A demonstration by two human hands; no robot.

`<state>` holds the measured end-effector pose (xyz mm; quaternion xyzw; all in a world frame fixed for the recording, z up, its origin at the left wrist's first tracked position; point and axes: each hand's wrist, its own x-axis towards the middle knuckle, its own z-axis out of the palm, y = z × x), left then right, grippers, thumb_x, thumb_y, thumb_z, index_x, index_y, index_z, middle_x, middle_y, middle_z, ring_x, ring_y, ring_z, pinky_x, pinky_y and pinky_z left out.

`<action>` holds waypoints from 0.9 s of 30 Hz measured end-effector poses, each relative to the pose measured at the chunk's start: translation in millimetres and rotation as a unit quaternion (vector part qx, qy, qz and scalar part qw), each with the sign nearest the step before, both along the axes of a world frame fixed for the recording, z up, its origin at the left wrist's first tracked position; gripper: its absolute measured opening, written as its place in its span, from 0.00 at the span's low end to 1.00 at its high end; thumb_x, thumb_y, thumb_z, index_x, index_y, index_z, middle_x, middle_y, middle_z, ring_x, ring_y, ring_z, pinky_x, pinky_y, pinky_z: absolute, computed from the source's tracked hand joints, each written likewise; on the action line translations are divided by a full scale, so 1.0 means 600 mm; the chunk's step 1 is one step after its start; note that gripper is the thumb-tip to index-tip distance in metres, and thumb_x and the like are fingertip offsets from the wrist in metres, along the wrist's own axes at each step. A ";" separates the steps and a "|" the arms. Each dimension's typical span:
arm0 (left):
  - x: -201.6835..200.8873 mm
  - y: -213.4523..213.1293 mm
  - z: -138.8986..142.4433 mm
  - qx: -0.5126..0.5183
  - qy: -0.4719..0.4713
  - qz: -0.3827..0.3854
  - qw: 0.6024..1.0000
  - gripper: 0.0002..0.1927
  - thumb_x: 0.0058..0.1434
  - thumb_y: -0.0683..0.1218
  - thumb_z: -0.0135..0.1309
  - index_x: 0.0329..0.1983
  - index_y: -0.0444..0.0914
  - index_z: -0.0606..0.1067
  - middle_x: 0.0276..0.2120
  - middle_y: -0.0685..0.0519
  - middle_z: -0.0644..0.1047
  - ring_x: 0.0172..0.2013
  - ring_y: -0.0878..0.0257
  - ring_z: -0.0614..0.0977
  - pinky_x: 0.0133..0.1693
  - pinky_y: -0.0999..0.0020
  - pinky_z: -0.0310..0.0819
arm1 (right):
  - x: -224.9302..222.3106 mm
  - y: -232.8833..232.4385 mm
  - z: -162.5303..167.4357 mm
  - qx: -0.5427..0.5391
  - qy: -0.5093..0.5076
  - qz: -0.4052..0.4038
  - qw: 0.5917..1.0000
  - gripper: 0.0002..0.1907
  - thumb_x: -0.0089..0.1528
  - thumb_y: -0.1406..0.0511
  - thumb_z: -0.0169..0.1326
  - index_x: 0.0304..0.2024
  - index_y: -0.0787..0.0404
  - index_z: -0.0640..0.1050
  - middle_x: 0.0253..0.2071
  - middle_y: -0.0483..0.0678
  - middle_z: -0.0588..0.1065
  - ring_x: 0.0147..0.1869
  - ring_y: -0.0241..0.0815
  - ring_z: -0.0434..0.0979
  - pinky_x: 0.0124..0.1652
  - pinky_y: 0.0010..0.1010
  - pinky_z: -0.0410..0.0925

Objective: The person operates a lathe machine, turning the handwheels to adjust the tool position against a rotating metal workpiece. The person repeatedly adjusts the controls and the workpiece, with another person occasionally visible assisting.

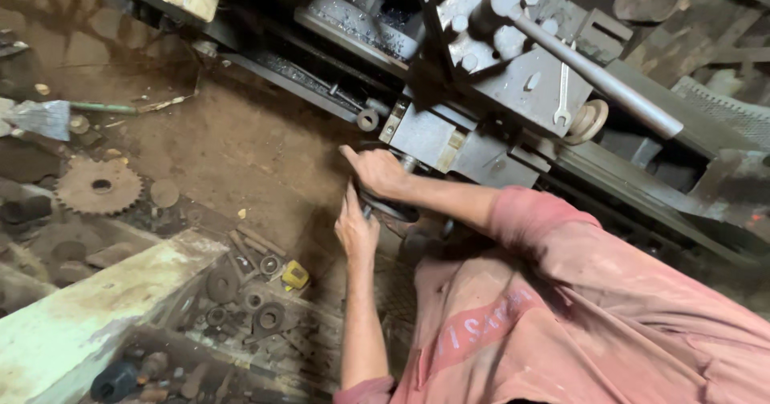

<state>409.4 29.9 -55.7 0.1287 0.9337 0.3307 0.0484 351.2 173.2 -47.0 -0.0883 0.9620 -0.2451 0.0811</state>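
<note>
Seen from above, on the dirt floor [233, 143] at far left, a rusty toothed sprocket [98, 186], lying flat at about 9 o'clock from the hands and well apart from them

At 7 o'clock from the hands, a pale green painted beam [76, 324], with a scatter of dark rings and bearings [255, 300] just past its near end and a small yellow block [295, 274] among them

At centre frame, left hand [355, 229] raised from 6 o'clock on a bare forearm, fingers held nearly straight and pressed flat against the left edge of a dark handwheel [393, 210], not wrapped round it

Just above, at 1 o'clock from the left hand, right hand [377, 171] reaching in from 3 o'clock, fingers curled down over the top of the same handwheel and closed on its rim, thumb pointing up and left; both hands touching the wheel and almost touching each other

Handwheel itself mounted low on the front of a grey lathe carriage [429, 135], mostly hidden behind the two hands

On top of the carriage at 1 o'clock, a tool post [481, 19] studded with bolt heads, a long steel lever [597, 77] running from it toward 4 o'clock, an open-ended spanner [563, 91] lying just beside the lever, and a cream round knob [589, 121] below the spanner

At lower right, the pink, stained shirt [609, 316] of the person at work
</note>
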 end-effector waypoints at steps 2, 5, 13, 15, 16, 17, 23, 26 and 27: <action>-0.005 -0.013 -0.020 0.021 -0.061 0.001 0.998 0.33 0.51 0.35 0.55 0.64 0.38 0.71 0.53 0.39 0.79 0.48 0.37 0.80 0.48 0.46 0.74 | 0.041 0.024 0.022 -0.056 -0.025 0.006 0.998 0.34 0.58 0.64 0.54 0.68 0.60 0.68 0.38 0.57 0.78 0.40 0.57 0.78 0.38 0.47 0.72; -0.044 -0.016 -0.063 -0.001 -0.183 -0.021 0.983 0.28 0.55 0.36 0.54 0.61 0.44 0.77 0.48 0.40 0.81 0.50 0.39 0.81 0.51 0.49 0.74 | 0.112 0.069 0.048 -0.082 -0.006 0.107 0.991 0.30 0.63 0.62 0.54 0.69 0.53 0.65 0.55 0.57 0.75 0.59 0.56 0.75 0.57 0.51 0.68; -0.079 -0.023 -0.158 0.263 -0.566 -0.023 0.781 0.24 0.60 0.46 0.57 0.59 0.35 0.76 0.48 0.52 0.82 0.49 0.61 0.82 0.51 0.62 0.76 | 0.173 0.072 0.036 0.126 0.152 0.216 0.956 0.44 0.59 0.59 0.55 0.76 0.48 0.53 0.73 0.59 0.64 0.77 0.54 0.63 0.72 0.54 0.47; -0.067 -0.012 -0.170 0.310 -0.614 0.013 0.726 0.25 0.62 0.50 0.56 0.61 0.36 0.74 0.48 0.55 0.82 0.48 0.63 0.81 0.50 0.63 0.77 | 0.153 0.054 0.025 0.143 0.122 0.202 0.961 0.43 0.60 0.59 0.54 0.77 0.51 0.55 0.70 0.59 0.67 0.74 0.53 0.67 0.72 0.53 0.51; -0.060 -0.003 -0.169 0.322 -0.617 0.025 0.718 0.25 0.62 0.51 0.57 0.60 0.36 0.73 0.47 0.55 0.82 0.46 0.63 0.81 0.49 0.62 0.77 | 0.143 0.046 0.020 0.148 0.106 0.195 0.964 0.43 0.60 0.59 0.53 0.77 0.53 0.55 0.68 0.58 0.69 0.72 0.53 0.69 0.72 0.52 0.52; -0.051 0.005 -0.167 0.334 -0.620 0.037 0.709 0.26 0.62 0.51 0.58 0.60 0.36 0.73 0.47 0.54 0.81 0.45 0.62 0.81 0.47 0.62 0.78 | 0.133 0.038 0.016 0.134 0.056 0.192 0.971 0.43 0.58 0.57 0.53 0.75 0.56 0.57 0.65 0.60 0.70 0.67 0.54 0.71 0.67 0.50 0.57; 0.049 0.048 -0.111 0.002 -0.260 -0.052 0.964 0.23 0.55 0.55 0.63 0.48 0.36 0.76 0.35 0.39 0.81 0.34 0.45 0.82 0.36 0.50 0.76 | 0.054 0.014 -0.015 0.165 0.032 0.318 0.933 0.38 0.65 0.58 0.56 0.71 0.76 0.67 0.39 0.56 0.78 0.38 0.52 0.79 0.34 0.43 0.70; 0.112 0.065 -0.047 0.135 -0.095 0.052 0.985 0.29 0.51 0.58 0.65 0.45 0.32 0.74 0.36 0.36 0.79 0.36 0.37 0.81 0.35 0.47 0.75 | -0.012 -0.002 -0.029 0.110 -0.078 0.278 0.951 0.29 0.52 0.58 0.61 0.53 0.66 0.78 0.33 0.54 0.80 0.32 0.47 0.81 0.29 0.38 0.71; 0.124 0.071 -0.033 0.121 -0.045 0.045 0.991 0.27 0.52 0.56 0.64 0.46 0.32 0.74 0.38 0.35 0.79 0.38 0.36 0.81 0.38 0.47 0.75 | -0.033 -0.008 -0.034 0.038 -0.192 0.238 0.951 0.24 0.47 0.59 0.62 0.44 0.62 0.82 0.31 0.51 0.81 0.33 0.45 0.81 0.31 0.36 0.71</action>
